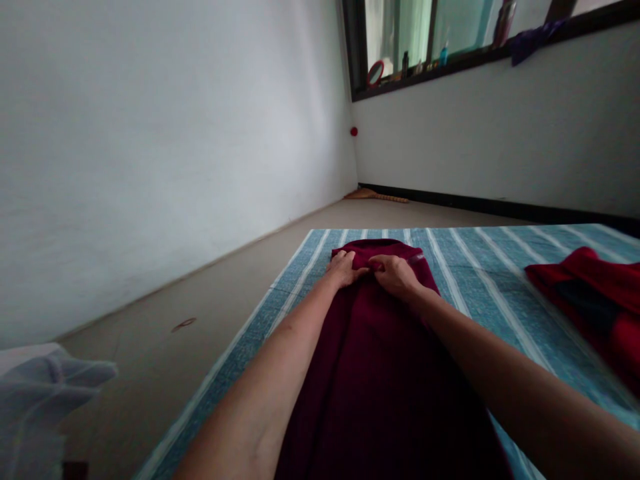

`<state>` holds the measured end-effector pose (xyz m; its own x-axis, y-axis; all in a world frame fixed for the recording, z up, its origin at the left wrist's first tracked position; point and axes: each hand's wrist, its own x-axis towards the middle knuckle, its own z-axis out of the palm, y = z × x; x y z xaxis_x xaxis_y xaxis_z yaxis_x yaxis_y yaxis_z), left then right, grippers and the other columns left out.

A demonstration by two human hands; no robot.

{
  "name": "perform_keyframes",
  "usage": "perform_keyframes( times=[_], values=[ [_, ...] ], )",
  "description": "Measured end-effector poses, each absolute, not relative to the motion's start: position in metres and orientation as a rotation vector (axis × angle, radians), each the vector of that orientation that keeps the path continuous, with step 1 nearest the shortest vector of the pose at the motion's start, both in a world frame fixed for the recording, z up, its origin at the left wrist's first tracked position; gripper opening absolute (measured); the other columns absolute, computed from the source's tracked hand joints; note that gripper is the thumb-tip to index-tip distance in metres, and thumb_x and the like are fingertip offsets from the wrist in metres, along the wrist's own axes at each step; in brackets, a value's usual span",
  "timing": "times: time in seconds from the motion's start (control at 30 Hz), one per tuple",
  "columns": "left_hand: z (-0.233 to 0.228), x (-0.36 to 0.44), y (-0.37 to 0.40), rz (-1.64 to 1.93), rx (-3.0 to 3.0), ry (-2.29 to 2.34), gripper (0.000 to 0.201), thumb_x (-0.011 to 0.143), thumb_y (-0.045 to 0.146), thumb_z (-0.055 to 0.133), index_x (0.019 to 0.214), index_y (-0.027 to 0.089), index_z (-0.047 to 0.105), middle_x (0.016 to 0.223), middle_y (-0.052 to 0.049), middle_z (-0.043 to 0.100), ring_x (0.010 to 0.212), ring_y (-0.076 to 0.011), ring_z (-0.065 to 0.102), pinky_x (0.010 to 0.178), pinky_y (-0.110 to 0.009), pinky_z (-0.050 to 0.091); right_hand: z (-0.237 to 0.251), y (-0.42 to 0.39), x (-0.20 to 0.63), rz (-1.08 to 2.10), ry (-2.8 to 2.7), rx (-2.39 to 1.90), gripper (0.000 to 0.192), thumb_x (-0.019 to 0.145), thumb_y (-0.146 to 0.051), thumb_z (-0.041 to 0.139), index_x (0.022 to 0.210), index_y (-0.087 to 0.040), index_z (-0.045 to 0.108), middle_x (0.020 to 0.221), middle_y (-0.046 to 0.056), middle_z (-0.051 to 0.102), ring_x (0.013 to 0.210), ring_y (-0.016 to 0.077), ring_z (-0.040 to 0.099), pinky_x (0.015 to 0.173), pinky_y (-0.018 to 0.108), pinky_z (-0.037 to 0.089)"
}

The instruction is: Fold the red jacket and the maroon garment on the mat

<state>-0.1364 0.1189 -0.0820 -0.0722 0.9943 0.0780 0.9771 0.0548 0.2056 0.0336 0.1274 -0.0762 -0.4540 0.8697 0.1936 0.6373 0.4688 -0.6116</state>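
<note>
Striped blue mat (pixel 480 280) under long maroon cloth (pixel 380 373), both hands (pixel 345 268) pinching.

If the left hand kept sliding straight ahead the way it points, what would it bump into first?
Probably nothing solid soon: the left hand would pass the far edge of the maroon cloth, then the striped mat, then bare floor toward the wall.

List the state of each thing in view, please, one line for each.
Maroon cloth: spread lengthwise on the mat, far end bunched.
Left hand: gripping the cloth's far end.
Right hand: gripping the same end.
Striped mat: flat on the floor.
Red garment: crumpled on the mat.
</note>
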Motion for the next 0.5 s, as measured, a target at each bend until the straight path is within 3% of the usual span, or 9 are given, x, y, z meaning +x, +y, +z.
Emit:
perform_keyframes(
  times=[0.1,0.3,0.5],
  values=[
    [-0.083,-0.133,0.119,0.289,2.063,2.249,0.057,0.079,0.056,0.054,0.119,0.016,0.048,0.126,-0.016,0.05,0.118,-0.0314,0.046,0.097,-0.04,0.036,-0.078,0.118,0.034,0.54,-2.232,-1.32,0.038,0.079,-0.023,0.051,0.115,-0.025,0.06,0.099,0.003,0.068,0.091,0.0201,0.061,0.077,0.025,0.044],
    [-0.072,-0.142,0.119,0.191,2.13,2.12,0.056,0.075,0.06,0.056,0.115,0.022,0.052,0.121,-0.008,0.054,0.114,-0.0235,0.05,0.094,-0.028,0.039,-0.081,0.1,0.035,0.351,-2.301,-1.302,0.03,0.083,-0.027,0.048,0.111,-0.021,0.059,0.109,0.008,0.061,0.097,0.0217,0.057,0.078,0.029,0.043],
    [-0.081,-0.128,0.116,0.181,2.032,2.317,0.064,0.078,0.063,0.05,0.124,0.019,0.044,0.131,-0.015,0.045,0.122,-0.0318,0.041,0.097,-0.041,0.035,-0.079,0.09,0.036,0.213,-2.489,-1.095,0.025,0.087,-0.028,0.045,0.1,-0.016,0.063,0.109,0.01,0.06,0.103,0.024,0.051,0.09,0.034,0.037]
  ],
)
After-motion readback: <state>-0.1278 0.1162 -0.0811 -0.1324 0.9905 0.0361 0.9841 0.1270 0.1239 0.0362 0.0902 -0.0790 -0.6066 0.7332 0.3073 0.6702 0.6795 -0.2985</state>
